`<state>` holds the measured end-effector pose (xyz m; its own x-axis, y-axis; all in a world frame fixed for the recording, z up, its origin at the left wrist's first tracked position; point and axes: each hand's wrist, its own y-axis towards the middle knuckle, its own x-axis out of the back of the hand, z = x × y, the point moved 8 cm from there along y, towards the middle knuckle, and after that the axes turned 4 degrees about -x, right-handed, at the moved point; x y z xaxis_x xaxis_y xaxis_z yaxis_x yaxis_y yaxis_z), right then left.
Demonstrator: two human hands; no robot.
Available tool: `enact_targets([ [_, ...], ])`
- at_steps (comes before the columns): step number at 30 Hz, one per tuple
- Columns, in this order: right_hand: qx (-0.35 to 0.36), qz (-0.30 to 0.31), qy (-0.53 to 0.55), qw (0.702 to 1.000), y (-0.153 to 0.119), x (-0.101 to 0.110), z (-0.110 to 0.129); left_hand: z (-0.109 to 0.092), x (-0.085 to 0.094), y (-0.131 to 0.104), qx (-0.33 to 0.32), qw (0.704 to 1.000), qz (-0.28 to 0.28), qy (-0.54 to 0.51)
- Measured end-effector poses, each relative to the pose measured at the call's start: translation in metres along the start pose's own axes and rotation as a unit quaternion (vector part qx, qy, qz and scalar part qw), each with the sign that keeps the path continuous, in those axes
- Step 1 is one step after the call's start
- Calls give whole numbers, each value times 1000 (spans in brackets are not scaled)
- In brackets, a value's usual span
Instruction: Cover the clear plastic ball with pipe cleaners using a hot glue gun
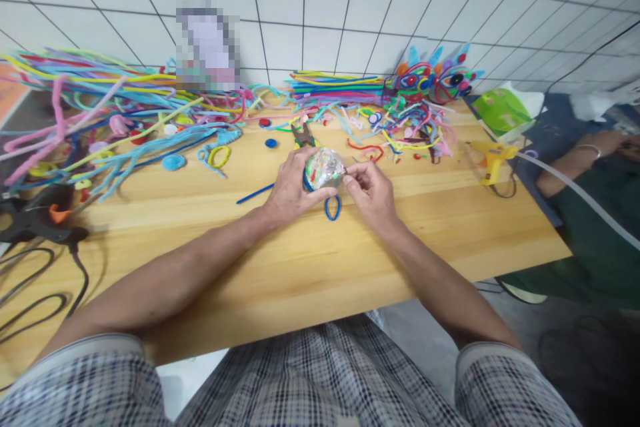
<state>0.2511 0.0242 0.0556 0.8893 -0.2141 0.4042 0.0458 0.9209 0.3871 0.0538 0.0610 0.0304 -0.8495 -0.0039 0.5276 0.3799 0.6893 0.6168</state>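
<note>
My left hand (291,188) is wrapped round a clear, shiny, rounded container (324,169) with colourful bits showing through it. At the container's right edge, my right hand (373,195) pinches something small and dark that I cannot make out. A blue pipe cleaner loop (333,209) hangs or lies just below the container, between the hands. Another blue pipe cleaner end (255,193) sticks out to the left from under my left hand. Pliers (303,135) with dark jaws lie just beyond the container.
Loose pipe cleaners (125,100) cover the back left; a bundle (340,88) lies by the wall beside a colourful craft figure (435,77). A yellow glue gun (495,160) is at the right. A black stand (45,217) with cables is at the left. Another person's arm (600,143) shows at right.
</note>
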Motion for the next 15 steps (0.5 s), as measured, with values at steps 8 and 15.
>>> enact_targets([
  [8, -11, -25, -23, 999, 1, 4, 8, -6, -4, -2, -1, 999, 3, 49],
  [15, 46, 11, -43, 998, 1, 6, 22, -10, -3, -5, -28, 997, 8, 67],
])
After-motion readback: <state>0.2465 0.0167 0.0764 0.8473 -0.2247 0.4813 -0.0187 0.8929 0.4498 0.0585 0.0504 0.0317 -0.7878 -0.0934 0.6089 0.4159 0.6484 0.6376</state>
